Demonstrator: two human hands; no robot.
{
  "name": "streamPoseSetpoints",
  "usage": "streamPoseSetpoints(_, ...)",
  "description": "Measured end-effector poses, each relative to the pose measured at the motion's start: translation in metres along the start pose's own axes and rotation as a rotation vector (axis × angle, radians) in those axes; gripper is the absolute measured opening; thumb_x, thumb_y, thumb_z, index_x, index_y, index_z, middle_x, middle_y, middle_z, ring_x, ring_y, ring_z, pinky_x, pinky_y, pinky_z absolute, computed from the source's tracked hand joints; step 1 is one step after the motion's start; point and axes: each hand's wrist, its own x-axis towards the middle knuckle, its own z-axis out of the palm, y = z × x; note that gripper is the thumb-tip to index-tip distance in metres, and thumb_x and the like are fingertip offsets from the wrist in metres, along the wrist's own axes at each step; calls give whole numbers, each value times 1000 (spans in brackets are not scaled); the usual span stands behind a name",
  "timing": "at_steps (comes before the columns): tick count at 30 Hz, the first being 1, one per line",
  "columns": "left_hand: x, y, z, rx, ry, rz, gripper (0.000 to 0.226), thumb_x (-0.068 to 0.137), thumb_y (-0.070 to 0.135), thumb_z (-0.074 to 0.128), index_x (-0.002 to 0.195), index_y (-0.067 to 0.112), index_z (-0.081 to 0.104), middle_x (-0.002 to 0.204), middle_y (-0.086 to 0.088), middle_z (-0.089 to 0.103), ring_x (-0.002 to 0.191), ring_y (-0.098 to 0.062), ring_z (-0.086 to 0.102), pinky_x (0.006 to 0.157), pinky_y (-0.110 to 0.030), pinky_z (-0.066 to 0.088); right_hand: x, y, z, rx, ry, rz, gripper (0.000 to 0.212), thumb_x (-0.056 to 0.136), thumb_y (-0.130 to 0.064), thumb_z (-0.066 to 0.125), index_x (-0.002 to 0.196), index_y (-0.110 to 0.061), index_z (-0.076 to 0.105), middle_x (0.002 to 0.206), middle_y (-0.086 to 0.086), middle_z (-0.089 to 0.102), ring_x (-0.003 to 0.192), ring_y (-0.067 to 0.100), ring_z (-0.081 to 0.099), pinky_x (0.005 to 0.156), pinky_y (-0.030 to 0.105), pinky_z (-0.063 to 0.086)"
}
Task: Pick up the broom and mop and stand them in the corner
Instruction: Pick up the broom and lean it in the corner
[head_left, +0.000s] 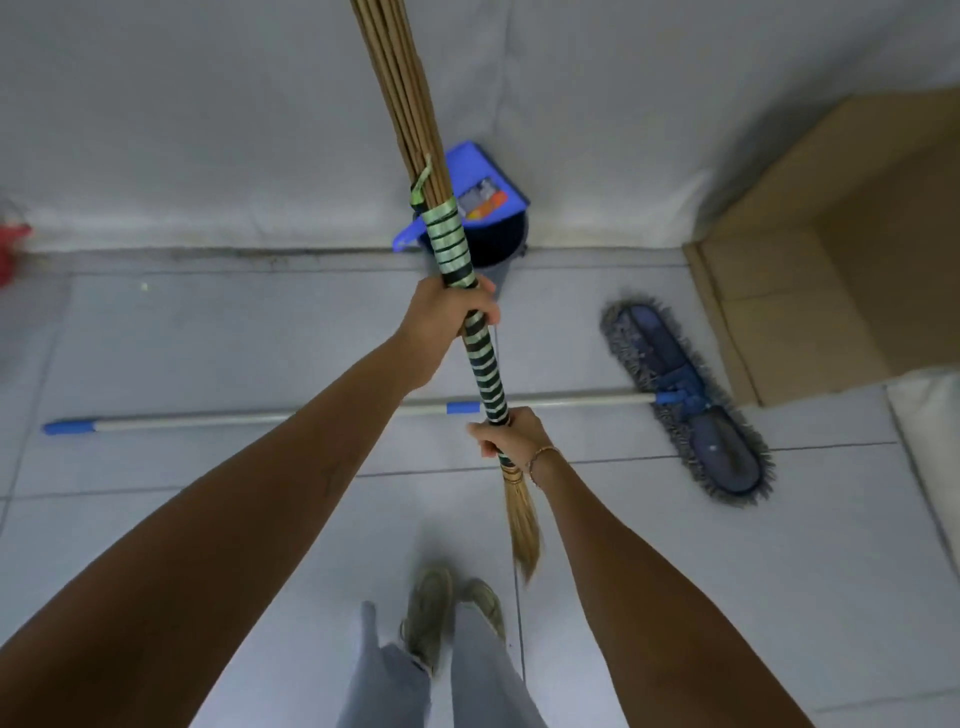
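Note:
I hold a straw broom (483, 364) off the floor, tilted, with its green-and-black wrapped handle between my hands and long tan stalks rising past the top of the view. My left hand (447, 322) grips the wrapped part higher up. My right hand (511, 434) grips it lower, just above a small tuft of straw. The mop (691, 400) lies flat on the tiled floor behind the broom. Its white pole with blue grips runs left, and its blue fringed head lies at the right.
A dark bucket with a blue dustpan (485, 208) stands against the white wall straight ahead. A cardboard box (841, 249) sits at the right by the wall corner. A red object (13, 249) is at the far left. My feet (452, 608) are below.

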Motion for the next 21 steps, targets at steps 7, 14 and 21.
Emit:
streamPoseSetpoints(7,-62,141,53,47,-93,302,18,83,14,71,72,11,57,55,-3,54,52,-15,53,65,-30,50,-89,-117,-42,122,134,-174,27,76,-16,71,53,-14,58,58,4,60,57,15,57,66,24,50)
streamPoseSetpoints(14,-83,178,147,-14,-257,348,46,81,20,71,42,22,47,34,2,46,34,-13,43,51,-30,46,-143,-117,-103,266,342,-226,24,74,-17,72,54,-20,59,59,0,62,65,18,60,79,39,54)
streamPoseSetpoints(21,-92,161,276,28,-513,287,42,77,18,70,46,20,41,34,3,41,29,-13,35,42,-25,37,-187,-61,-190,338,496,-187,26,77,-20,73,56,-19,57,60,-2,61,61,12,58,71,35,49)
